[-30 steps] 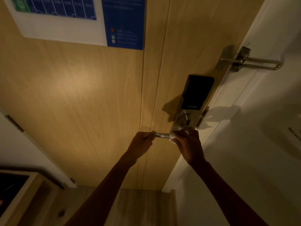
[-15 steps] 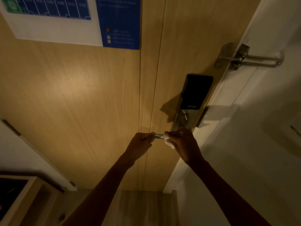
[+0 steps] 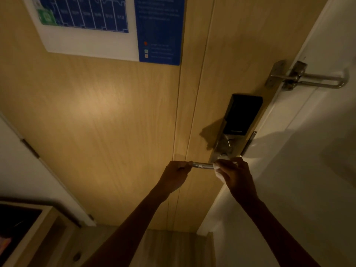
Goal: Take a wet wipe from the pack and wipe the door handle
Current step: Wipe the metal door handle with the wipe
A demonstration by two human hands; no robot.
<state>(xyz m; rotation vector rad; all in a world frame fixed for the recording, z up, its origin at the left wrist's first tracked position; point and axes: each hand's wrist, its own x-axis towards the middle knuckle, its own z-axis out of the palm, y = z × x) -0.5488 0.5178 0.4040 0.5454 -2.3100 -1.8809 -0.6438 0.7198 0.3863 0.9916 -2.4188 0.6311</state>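
the lever handle [image 3: 202, 165] juts out level from the lock plate on a wooden door [image 3: 107, 116], and both hands are on it. the left hand [image 3: 176, 176] is curled round the free end of the handle, fingers closed over the tip. the right hand [image 3: 234, 175] is at the other end, by the pivot, with its fingers pressed together on a white wipe [image 3: 218, 173]; the wipe is bunched between the fingers and the handle, and a crumpled bit of it hangs below the hand. between the two hands a bare length of shiny metal shows. the pack is not in view.

above the handle sits a black lock box [image 3: 243, 114], with a small thumb turn just under it. higher up, a swing bar guard [image 3: 308, 78] spans from the door edge to the white frame [image 3: 300, 116]. a blue and white floor plan sign [image 3: 115, 27] is stuck to the upper door. at the lower left stands the corner of a wooden cabinet [image 3: 38, 234]. the light is dim and warm.
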